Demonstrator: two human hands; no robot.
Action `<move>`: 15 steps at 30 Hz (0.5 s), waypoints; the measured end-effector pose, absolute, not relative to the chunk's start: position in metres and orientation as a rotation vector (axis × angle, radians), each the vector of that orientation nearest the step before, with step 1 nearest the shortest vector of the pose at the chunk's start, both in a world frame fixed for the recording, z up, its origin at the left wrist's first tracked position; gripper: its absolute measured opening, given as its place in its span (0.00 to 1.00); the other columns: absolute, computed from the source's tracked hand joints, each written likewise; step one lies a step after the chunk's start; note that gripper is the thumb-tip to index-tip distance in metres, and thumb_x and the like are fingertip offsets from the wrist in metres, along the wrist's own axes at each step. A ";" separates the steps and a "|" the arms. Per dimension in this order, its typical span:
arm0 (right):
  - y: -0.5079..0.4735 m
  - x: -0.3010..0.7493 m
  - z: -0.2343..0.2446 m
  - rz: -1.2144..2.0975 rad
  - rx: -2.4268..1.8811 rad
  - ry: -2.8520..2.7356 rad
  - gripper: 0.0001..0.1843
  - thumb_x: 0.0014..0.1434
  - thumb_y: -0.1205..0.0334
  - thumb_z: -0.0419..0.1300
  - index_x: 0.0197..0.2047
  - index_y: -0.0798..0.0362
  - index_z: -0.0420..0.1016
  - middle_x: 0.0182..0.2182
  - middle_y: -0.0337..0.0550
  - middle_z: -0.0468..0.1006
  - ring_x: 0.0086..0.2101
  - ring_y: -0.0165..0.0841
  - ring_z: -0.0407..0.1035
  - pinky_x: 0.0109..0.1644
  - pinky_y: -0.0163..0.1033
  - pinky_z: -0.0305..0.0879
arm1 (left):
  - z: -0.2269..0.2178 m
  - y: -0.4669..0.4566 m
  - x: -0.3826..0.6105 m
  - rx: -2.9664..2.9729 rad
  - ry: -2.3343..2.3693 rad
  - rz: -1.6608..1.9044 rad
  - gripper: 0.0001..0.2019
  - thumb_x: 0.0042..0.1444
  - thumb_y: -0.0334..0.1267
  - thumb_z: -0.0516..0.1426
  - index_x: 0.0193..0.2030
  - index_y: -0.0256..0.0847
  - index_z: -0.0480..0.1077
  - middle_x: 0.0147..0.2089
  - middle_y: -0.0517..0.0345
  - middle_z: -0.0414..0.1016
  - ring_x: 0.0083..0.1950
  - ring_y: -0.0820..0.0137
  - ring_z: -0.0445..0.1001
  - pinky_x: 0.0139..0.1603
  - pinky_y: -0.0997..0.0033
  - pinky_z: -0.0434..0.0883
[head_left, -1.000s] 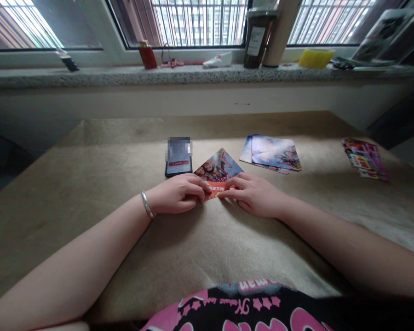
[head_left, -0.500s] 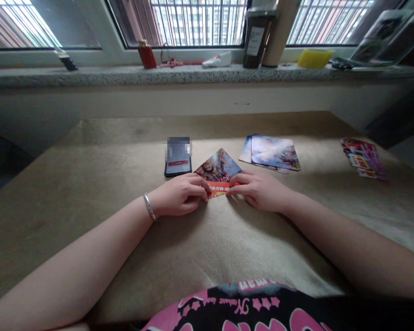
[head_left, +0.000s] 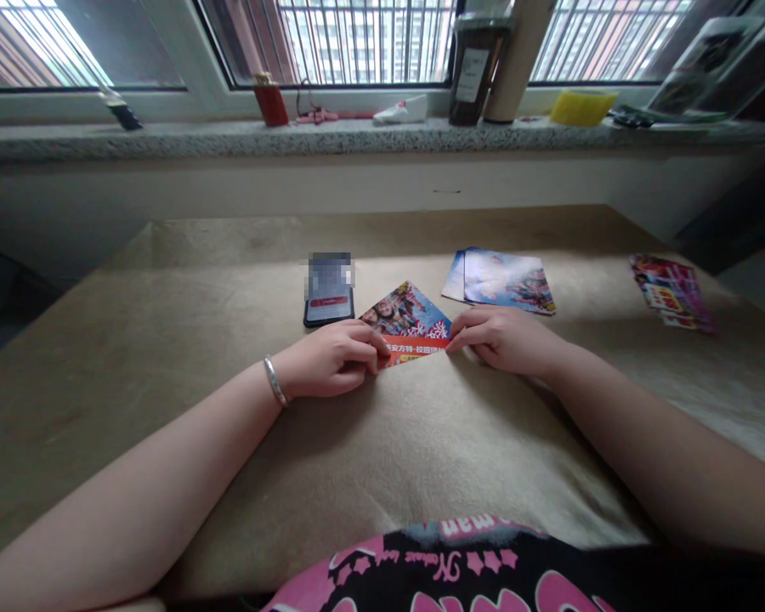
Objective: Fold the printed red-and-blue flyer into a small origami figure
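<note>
A printed paper leaflet (head_left: 406,314), folded to a peaked shape with an orange strip of writing along its front, lies on the table before me. My left hand (head_left: 337,357) has its curled fingers on the leaflet's left front corner, which they partly cover. At the right corner, the fingertips of my right hand (head_left: 494,340) pinch the paper's edge. Just beyond my left hand lies a phone (head_left: 330,293) with a partly blurred screen. Past my right hand is a small stack of blue printed leaflets (head_left: 510,279).
Purple and red leaflets (head_left: 672,293) are fanned out at the table's far right. Along the granite windowsill (head_left: 197,144) stand a dark lidded jar (head_left: 475,72), a red bottle (head_left: 271,104) and a yellow sponge-like block (head_left: 582,108). A light brown cover (head_left: 229,246) spreads over the table.
My right hand has slid right and slightly away along the leaflet to its right corner, uncovering more of the orange strip. The leaflet's peak sits slightly lower. My left hand has barely moved.
</note>
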State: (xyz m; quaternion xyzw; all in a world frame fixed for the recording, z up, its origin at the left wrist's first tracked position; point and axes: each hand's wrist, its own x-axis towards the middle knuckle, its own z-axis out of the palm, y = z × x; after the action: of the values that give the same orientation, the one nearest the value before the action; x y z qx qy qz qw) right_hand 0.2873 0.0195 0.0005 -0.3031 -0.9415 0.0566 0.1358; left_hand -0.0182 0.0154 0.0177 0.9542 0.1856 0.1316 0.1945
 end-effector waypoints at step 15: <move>0.028 0.309 0.006 0.142 -0.969 -2.718 0.18 0.52 0.73 0.49 0.29 0.48 0.79 0.37 0.36 0.80 0.34 0.30 0.73 0.38 0.36 0.66 | 0.010 0.009 -0.014 2.807 0.713 0.356 0.10 0.55 0.29 0.50 0.40 0.38 0.70 0.43 0.51 0.72 0.46 0.67 0.69 0.50 0.63 0.69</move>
State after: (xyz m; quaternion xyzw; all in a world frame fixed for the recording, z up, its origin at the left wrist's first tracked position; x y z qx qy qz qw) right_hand 0.3092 0.0276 0.0061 -0.3329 -0.9332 0.0487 0.1260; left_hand -0.0138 0.0091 0.0100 0.9560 0.2427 0.1213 0.1115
